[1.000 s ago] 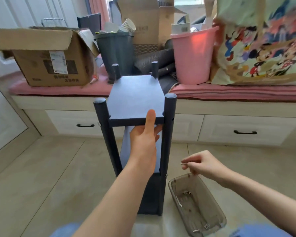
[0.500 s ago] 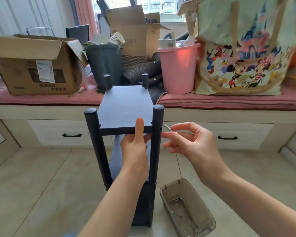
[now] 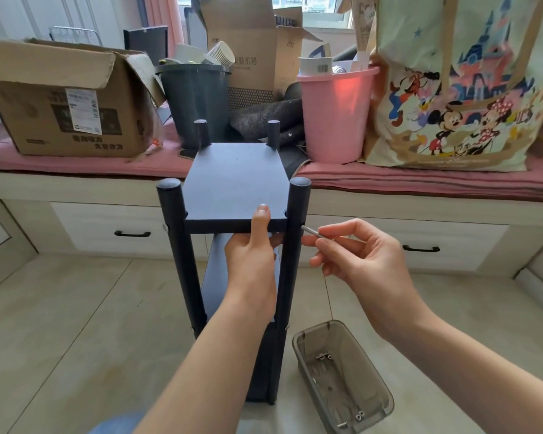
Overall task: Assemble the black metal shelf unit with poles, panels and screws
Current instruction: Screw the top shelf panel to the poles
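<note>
Screw is pinched between right hand thumb and forefinger, tip at the hole in the front right pole just beside the top panel. Left hand grips that panel's front edge, thumb on top, fingers curled under. Screw looks small, stiff and slippery, best held near the head; panel looks rigid sheet metal, open floor right of the pole except the parts tray near its foot.

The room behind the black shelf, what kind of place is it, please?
Probably a room in a home, used partly for storage: a cushioned window seat with drawers, loaded with cardboard boxes, a pink bucket and a cartoon tote bag.
</note>
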{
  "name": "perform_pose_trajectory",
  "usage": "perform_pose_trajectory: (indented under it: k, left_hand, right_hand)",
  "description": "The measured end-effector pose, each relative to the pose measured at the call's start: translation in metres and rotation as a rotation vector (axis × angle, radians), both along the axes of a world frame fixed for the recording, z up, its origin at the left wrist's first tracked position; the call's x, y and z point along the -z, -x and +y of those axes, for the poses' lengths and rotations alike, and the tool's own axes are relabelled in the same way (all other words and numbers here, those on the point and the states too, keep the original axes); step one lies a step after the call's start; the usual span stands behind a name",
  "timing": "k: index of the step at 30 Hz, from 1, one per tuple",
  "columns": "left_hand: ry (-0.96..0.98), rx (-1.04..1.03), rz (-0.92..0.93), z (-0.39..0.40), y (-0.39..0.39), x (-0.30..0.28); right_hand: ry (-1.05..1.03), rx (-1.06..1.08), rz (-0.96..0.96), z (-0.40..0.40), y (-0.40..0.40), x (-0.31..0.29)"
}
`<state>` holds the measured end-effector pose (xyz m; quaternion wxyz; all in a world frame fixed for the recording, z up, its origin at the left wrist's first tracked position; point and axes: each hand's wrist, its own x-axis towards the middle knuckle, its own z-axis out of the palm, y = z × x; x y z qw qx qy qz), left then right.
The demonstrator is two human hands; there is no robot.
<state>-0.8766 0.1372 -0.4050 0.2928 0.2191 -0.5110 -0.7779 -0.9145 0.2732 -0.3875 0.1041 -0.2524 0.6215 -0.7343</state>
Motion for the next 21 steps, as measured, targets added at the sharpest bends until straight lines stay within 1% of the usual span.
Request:
perform_pose_trajectory:
  k: [7, 15, 21]
  left_hand:
    - [-0.005, 0.002, 0.002, 0.0016, -0.0019, -0.0025]
    - [-0.021, -0.006, -0.026, 0.0038, -0.0048, -0.0065]
    - [-0.016, -0.025, -0.038, 0.0055, -0.0060, -0.0077]
  right_hand:
    - [0.001, 0.016, 0.004, -0.0006, 0.0023, 0.0005]
    - [-0.043, 0.031, 0.071, -0.0008, 0.0009, -0.0031]
    - [-0.034, 0.037, 0.117, -0.0013, -0.0004, -0.0059]
